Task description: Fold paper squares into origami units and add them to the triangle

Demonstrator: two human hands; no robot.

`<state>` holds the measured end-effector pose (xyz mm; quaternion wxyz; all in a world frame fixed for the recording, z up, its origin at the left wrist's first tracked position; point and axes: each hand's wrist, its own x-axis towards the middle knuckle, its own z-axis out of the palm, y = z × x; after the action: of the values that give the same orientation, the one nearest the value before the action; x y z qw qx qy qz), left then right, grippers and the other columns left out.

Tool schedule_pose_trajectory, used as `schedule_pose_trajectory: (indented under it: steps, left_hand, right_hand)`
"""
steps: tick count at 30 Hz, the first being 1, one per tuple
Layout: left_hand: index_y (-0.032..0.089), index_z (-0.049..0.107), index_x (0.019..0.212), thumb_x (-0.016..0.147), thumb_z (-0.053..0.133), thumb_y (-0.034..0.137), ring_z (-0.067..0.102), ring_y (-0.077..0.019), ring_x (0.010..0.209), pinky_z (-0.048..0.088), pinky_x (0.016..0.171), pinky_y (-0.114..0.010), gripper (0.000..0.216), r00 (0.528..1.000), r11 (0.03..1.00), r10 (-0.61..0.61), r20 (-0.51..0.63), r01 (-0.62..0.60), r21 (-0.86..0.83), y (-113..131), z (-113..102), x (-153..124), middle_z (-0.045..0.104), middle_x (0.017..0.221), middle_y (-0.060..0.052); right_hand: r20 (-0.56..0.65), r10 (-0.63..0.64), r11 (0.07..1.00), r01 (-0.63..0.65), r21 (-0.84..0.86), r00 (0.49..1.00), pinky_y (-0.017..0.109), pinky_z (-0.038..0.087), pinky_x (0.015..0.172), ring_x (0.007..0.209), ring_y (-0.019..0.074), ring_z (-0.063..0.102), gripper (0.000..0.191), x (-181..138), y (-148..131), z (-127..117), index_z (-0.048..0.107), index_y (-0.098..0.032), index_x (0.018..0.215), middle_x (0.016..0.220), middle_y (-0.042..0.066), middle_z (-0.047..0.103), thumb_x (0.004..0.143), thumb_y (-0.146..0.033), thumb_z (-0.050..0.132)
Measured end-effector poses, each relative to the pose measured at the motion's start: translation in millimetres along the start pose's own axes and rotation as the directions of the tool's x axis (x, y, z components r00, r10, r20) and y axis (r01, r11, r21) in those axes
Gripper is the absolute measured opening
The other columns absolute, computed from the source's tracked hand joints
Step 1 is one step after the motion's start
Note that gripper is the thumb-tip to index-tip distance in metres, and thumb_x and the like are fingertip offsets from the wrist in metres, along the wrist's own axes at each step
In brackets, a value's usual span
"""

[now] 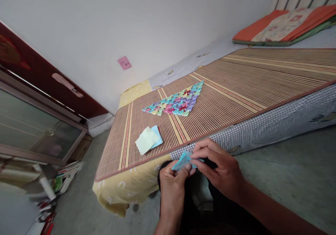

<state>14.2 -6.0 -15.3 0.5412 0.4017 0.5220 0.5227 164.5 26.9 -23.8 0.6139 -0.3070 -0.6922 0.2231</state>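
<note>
Two hands (left [173, 186], right [223, 170]), one folded blue paper [183, 160], one multicoloured paper triangle [176, 102], two loose paper squares [148, 140]

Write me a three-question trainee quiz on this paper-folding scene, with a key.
1. True or false: both hands pinch the blue folded paper.
2. What lies nearer the mat's front edge: (a) the multicoloured patchwork triangle or (b) the small stack of paper squares?
3. What colour is the note stuck on the wall?

Key: 1 true, left hand and right hand both grip it. 2 b. 3 pink.
</note>
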Motion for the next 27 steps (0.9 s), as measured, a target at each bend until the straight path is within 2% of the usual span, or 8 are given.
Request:
schedule_pose_trajectory:
  steps: [5,12,17,20,22,24,27]
  left_hand:
    - [0.016,0.081,0.087,0.081,0.080,0.034,0.067,-0.0190,0.079,0.055,0.078,-0.030,0.019,1.000,1.000,0.000,0.007,0.000,-0.009,-1.0,0.1,-1.0,0.076,0.081,-0.004]
    - [0.015,0.082,0.092,0.079,0.082,0.034,0.068,-0.0200,0.077,0.056,0.077,-0.031,0.023,0.999,0.998,-0.024,0.025,0.025,-0.053,-0.1,3.0,-2.4,0.076,0.079,-0.004]
    - [0.014,0.082,0.092,0.077,0.084,0.033,0.067,-0.0176,0.073,0.057,0.074,-0.029,0.024,0.998,0.990,-0.051,0.041,0.056,-0.127,1.7,4.7,-1.3,0.076,0.077,-0.004]
    - [0.014,0.082,0.090,0.075,0.085,0.034,0.068,-0.0176,0.074,0.058,0.074,-0.030,0.025,0.996,0.990,-0.070,0.047,0.075,-0.121,3.9,3.5,-0.5,0.077,0.081,-0.005]
    - [0.013,0.082,0.092,0.075,0.085,0.035,0.067,-0.0180,0.076,0.059,0.072,-0.029,0.028,0.995,0.993,-0.082,0.053,0.086,-0.078,5.1,2.6,-0.6,0.077,0.084,-0.007]
    - [0.013,0.082,0.095,0.076,0.085,0.036,0.068,-0.0185,0.078,0.060,0.070,-0.029,0.030,0.994,0.995,-0.093,0.054,0.095,-0.042,5.6,2.4,-1.3,0.078,0.088,-0.008]
    - [0.012,0.082,0.094,0.074,0.086,0.037,0.068,-0.0191,0.078,0.061,0.067,-0.028,0.032,0.993,0.991,-0.115,0.032,0.117,-0.068,6.3,3.6,-2.3,0.078,0.088,-0.010]
  right_hand:
    - [-0.022,0.004,0.999,-0.005,-0.036,1.000,0.034,0.058,0.081,0.094,0.0208,0.067,0.016,0.9,-1.5,-1.3,0.066,-0.025,0.104,0.097,0.004,0.066,0.095,-0.013,0.061]
    - [-0.005,-0.046,0.996,0.045,-0.080,0.999,0.033,0.057,0.078,0.092,0.0206,0.066,0.021,0.1,-1.1,1.1,0.068,-0.025,0.107,0.097,0.005,0.066,0.095,-0.010,0.059]
    - [0.002,-0.073,0.993,0.073,-0.098,0.997,0.033,0.056,0.081,0.095,0.0206,0.066,0.019,-3.5,2.2,1.4,0.068,-0.023,0.100,0.100,0.006,0.064,0.092,-0.009,0.059]
    - [0.077,0.016,0.999,-0.014,-0.036,0.997,0.034,0.055,0.087,0.101,0.0218,0.066,0.015,1.1,2.0,-1.7,0.069,-0.023,0.098,0.106,0.007,0.065,0.092,-0.012,0.061]
    - [0.143,0.113,0.992,-0.119,0.037,0.983,0.033,0.055,0.087,0.101,0.0220,0.067,0.008,6.5,0.2,-4.7,0.069,-0.022,0.091,0.104,0.006,0.066,0.092,-0.016,0.064]
    - [0.193,0.172,0.978,-0.191,0.083,0.966,0.031,0.055,0.085,0.100,0.0219,0.067,0.008,10.9,-1.9,-7.3,0.068,-0.022,0.084,0.100,0.005,0.067,0.092,-0.020,0.066]
    - [0.202,0.163,0.980,-0.183,0.084,0.966,0.032,0.055,0.085,0.101,0.0222,0.067,0.011,11.4,-3.2,-8.6,0.068,-0.021,0.082,0.101,0.006,0.067,0.093,-0.021,0.065]
